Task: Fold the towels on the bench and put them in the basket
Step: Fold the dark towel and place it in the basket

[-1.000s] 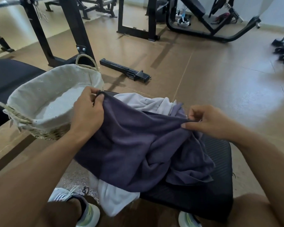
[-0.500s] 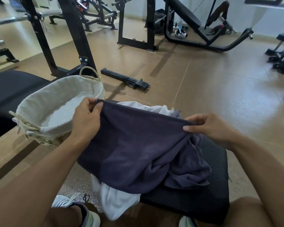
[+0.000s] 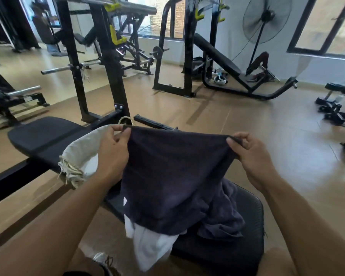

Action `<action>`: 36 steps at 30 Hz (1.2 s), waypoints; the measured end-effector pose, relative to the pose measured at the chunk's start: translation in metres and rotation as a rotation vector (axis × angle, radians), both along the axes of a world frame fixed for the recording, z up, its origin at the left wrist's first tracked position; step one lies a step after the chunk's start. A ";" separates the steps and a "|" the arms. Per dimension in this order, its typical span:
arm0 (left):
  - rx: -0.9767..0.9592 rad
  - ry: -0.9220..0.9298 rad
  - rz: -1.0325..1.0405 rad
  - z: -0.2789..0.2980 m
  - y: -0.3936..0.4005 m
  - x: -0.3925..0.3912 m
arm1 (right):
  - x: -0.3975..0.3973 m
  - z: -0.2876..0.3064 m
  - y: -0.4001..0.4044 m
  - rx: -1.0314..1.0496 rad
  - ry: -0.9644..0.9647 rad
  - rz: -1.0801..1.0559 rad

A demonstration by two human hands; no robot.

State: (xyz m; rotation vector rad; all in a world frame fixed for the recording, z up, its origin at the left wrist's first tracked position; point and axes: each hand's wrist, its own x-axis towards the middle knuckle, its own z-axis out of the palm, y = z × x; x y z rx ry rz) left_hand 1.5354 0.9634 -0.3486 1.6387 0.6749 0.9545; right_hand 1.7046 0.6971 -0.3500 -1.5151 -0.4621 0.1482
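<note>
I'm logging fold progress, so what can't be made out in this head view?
- Inside of the cloth-lined wicker basket: mostly hidden by the left hand and the raised dark purple towel.
- White towel: largely covered by the purple one, so its fold state is unclear.
- Black padded bench: partly covered by the towels.
- Forearms: cut off by the bottom edge.

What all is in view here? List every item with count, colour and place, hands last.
dark towel: one, navy, held up by its top corners over the bench
white towel: one, white, hanging off the bench's near edge
basket: one, woven with pale cloth liner, on the bench at left
bench: one, black, under the towels
fan: one, black, far right by the wall
weight racks: several, black, across the floor behind
left hand: pinches the towel's left corner
right hand: pinches the right corner
</note>
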 end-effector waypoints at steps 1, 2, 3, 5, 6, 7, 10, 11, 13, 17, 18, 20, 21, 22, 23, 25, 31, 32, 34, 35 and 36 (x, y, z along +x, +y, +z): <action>-0.025 -0.031 -0.014 0.009 0.000 -0.003 | -0.004 0.010 -0.002 0.010 -0.013 0.002; -0.061 -0.063 -0.032 0.017 0.000 -0.007 | -0.008 0.021 -0.003 0.029 -0.018 -0.004; -0.100 -0.098 -0.057 0.026 0.001 -0.010 | -0.013 0.032 -0.005 0.051 -0.024 -0.014; -0.161 -0.153 -0.140 0.042 0.003 -0.019 | -0.024 0.051 -0.008 0.086 -0.044 -0.020; -0.189 -0.167 -0.194 0.050 0.003 -0.024 | -0.029 0.059 -0.011 0.083 -0.059 -0.002; -0.215 -0.170 -0.254 0.059 0.002 -0.029 | -0.035 0.067 -0.013 0.062 -0.068 0.032; -0.256 -0.165 -0.413 0.081 0.002 -0.047 | -0.051 0.090 -0.023 0.073 -0.027 0.132; -0.282 -0.154 -0.473 0.088 0.004 -0.054 | -0.055 0.098 -0.028 0.109 -0.008 0.139; -0.371 -0.102 -0.703 0.099 0.008 -0.073 | -0.064 0.113 -0.041 0.132 0.012 0.202; -0.467 -0.051 -1.107 0.111 0.000 -0.102 | -0.077 0.134 -0.066 0.095 -0.006 0.466; -0.440 -0.043 -1.085 0.112 -0.002 -0.102 | -0.076 0.137 -0.071 0.094 -0.011 0.488; -0.356 -0.013 -0.955 0.110 -0.002 -0.096 | -0.069 0.141 -0.076 0.081 -0.007 0.483; -0.322 0.011 -0.873 0.108 -0.001 -0.090 | -0.064 0.141 -0.076 0.053 -0.001 0.486; -0.300 0.033 -0.792 0.104 0.001 -0.083 | -0.059 0.140 -0.075 0.010 -0.004 0.483; -0.282 0.052 -0.719 0.098 0.004 -0.075 | -0.054 0.136 -0.073 -0.043 0.000 0.462; -0.249 0.089 -0.595 0.081 0.009 -0.057 | -0.038 0.119 -0.065 -0.173 0.009 0.372; -0.086 0.270 -0.437 0.014 0.031 0.005 | 0.023 0.028 -0.020 -0.469 0.008 0.097; -0.073 0.288 -0.440 0.002 0.033 0.014 | 0.033 0.011 -0.012 -0.472 0.019 0.065; -0.103 0.284 -0.373 -0.021 0.034 0.029 | 0.047 -0.016 0.003 -0.459 0.031 -0.004; -0.129 0.262 -0.333 -0.030 0.035 0.035 | 0.051 -0.025 0.009 -0.450 0.028 -0.039; -0.139 0.246 -0.302 -0.038 0.035 0.040 | 0.056 -0.033 0.015 -0.440 0.019 -0.069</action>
